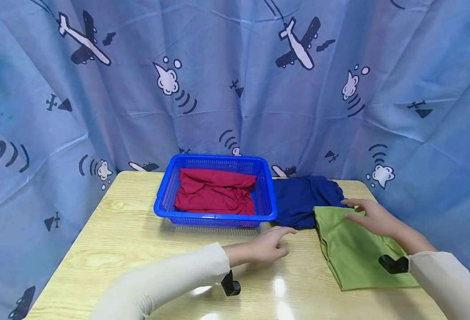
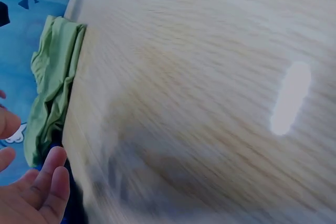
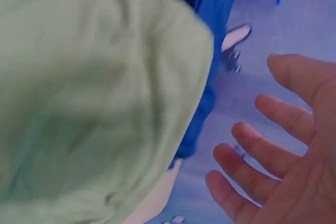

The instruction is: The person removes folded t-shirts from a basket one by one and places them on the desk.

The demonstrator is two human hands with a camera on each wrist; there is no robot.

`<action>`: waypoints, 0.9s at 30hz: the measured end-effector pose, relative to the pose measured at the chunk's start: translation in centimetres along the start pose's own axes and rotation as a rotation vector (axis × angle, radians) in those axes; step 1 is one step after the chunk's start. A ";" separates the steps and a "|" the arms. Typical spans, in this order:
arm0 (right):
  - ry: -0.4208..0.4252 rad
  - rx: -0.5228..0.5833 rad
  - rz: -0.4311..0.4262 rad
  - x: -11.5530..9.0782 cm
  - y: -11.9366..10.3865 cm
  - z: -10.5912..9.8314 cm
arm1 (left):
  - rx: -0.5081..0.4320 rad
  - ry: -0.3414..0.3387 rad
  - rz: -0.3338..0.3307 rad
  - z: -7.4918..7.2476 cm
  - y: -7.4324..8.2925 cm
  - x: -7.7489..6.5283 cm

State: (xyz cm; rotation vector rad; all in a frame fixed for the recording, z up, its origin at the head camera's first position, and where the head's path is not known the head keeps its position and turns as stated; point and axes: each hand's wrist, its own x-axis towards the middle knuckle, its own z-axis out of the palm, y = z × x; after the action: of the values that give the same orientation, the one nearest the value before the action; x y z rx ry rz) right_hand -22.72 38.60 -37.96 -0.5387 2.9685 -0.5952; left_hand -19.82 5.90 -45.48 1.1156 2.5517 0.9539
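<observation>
A folded green cloth (image 1: 355, 253) lies at the table's right side, overlapping a dark blue cloth (image 1: 299, 200) behind it. My right hand (image 1: 376, 218) is over the green cloth's far part, fingers spread and holding nothing; in the right wrist view its fingers stand apart from the green cloth (image 3: 105, 98). Over the table in front of the basket is my left hand (image 1: 268, 245), loosely bent, with nothing in it. The left wrist view catches its relaxed fingers (image 2: 55, 187) near the green cloth (image 2: 55, 72). A crumpled red cloth (image 1: 214, 191) rests inside the blue plastic basket (image 1: 218, 217).
The basket stands at the back middle of the light wooden table (image 1: 118, 240), just left of the dark blue cloth. A blue curtain (image 1: 218, 80) printed with airplanes hangs behind the table and along both sides.
</observation>
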 end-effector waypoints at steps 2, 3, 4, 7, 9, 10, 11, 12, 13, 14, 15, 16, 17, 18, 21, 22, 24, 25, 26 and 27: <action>0.005 0.011 -0.031 0.3 -1.2 -0.1 | -0.012 -0.011 -0.012 -0.7 -0.2 -0.9; 0.002 0.017 -0.043 0.5 -1.8 -0.1 | -0.024 -0.017 -0.016 -1.0 -0.3 -1.3; -0.002 0.021 -0.048 0.6 -2.4 -0.2 | -0.030 -0.019 -0.015 -1.2 -0.4 -1.7; -0.023 0.055 -0.072 1.0 -4.1 -0.1 | -0.077 -0.033 -0.017 -2.1 -0.7 -2.8; -0.039 0.077 -0.081 1.2 -5.1 0.1 | -0.114 -0.030 -0.017 -2.8 -0.8 -3.5; -0.046 0.081 -0.082 1.2 -5.6 0.2 | -0.125 -0.023 -0.013 -3.2 -0.8 -3.8; -0.052 0.084 -0.083 1.3 -6.0 0.3 | -0.134 -0.016 -0.011 -3.6 -0.8 -4.1; -0.057 0.087 -0.086 1.3 -6.4 0.3 | -0.144 -0.007 -0.009 -4.1 -0.7 -4.3; -0.061 0.089 -0.089 1.4 -6.8 0.4 | -0.149 0.002 -0.006 -4.6 -0.7 -4.6; -0.064 0.093 -0.093 1.6 -7.2 0.5 | -0.152 0.013 -0.006 -5.1 -0.7 -4.9; -0.065 0.095 -0.097 1.7 -7.6 0.6 | -0.158 0.022 -0.004 -5.6 -0.8 -5.1; -0.068 0.099 -0.098 1.9 -8.0 0.6 | -0.166 0.029 -0.003 -6.2 -0.8 -5.4; -0.071 0.105 -0.102 2.0 -8.3 0.6 | -0.180 0.032 -0.004 -6.7 -0.8 -5.7; -0.073 0.111 -0.106 2.2 -8.7 0.7 | -0.196 0.038 -0.009 -7.2 -0.9 -5.9; -0.093 0.151 -0.127 2.8 -9.7 0.7 | -0.244 0.065 -0.022 -8.7 -1.4 -6.6; -0.104 0.178 -0.136 3.0 -9.9 0.8 | -0.258 0.078 -0.036 -9.2 -1.6 -6.8; -0.130 0.233 -0.148 3.4 -10.4 0.9 | -0.290 0.108 -0.067 -10.2 -2.0 -7.3; -0.145 0.266 -0.151 3.7 -10.6 1.0 | -0.303 0.120 -0.084 -10.7 -2.3 -7.5; -0.157 0.295 -0.157 3.9 -10.7 1.1 | -0.316 0.134 -0.099 -11.2 -2.6 -7.7; -0.166 0.322 -0.161 4.2 -10.9 1.2 | -0.332 0.145 -0.116 -11.7 -2.9 -7.9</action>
State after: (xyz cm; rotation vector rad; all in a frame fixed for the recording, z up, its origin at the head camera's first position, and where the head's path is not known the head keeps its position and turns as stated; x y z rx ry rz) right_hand -22.95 27.27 -34.85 -0.7563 2.6176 -0.9681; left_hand -20.85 -6.86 -38.85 0.8237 2.4097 1.4076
